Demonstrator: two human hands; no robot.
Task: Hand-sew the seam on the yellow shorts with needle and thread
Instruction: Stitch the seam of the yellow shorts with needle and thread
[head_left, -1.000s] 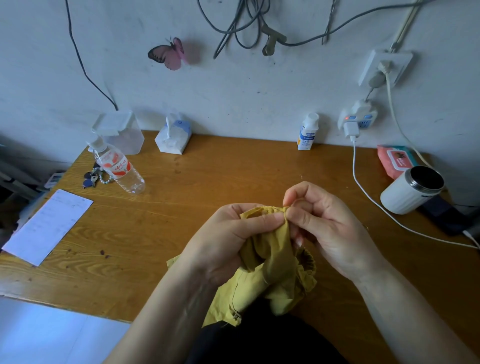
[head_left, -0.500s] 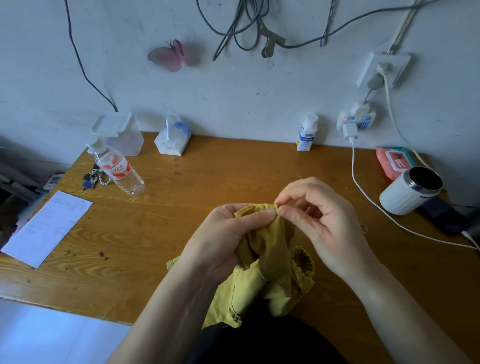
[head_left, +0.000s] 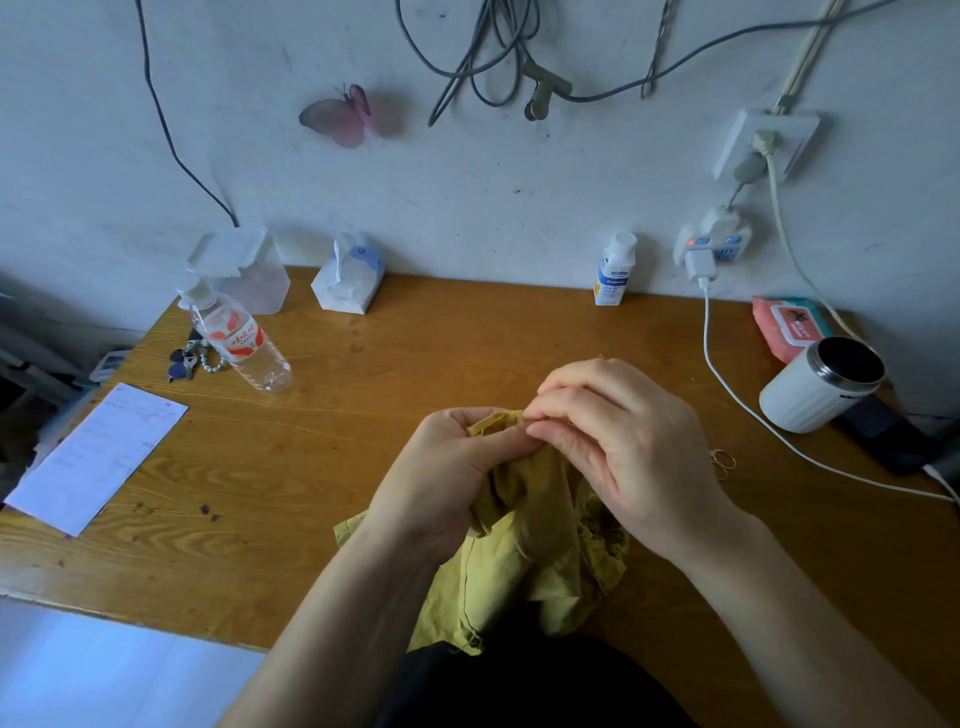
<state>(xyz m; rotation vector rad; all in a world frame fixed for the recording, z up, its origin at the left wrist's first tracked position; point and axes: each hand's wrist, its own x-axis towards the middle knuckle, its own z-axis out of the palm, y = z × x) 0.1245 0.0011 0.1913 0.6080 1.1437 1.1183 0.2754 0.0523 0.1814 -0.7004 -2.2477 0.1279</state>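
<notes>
At the desk's near edge, our left hand (head_left: 447, 483) bunches the soft, limp yellow shorts (head_left: 524, 551) while our right hand (head_left: 623, 447) pinches the top fold, best held beside the seam.

- Two hands are showing: left hand (head_left: 441, 483), right hand (head_left: 636, 452).
- One pair of yellow shorts (head_left: 519, 566) is hanging.
- Two bottles are resting: water bottle (head_left: 240, 339), white bottle (head_left: 615, 271).
</notes>
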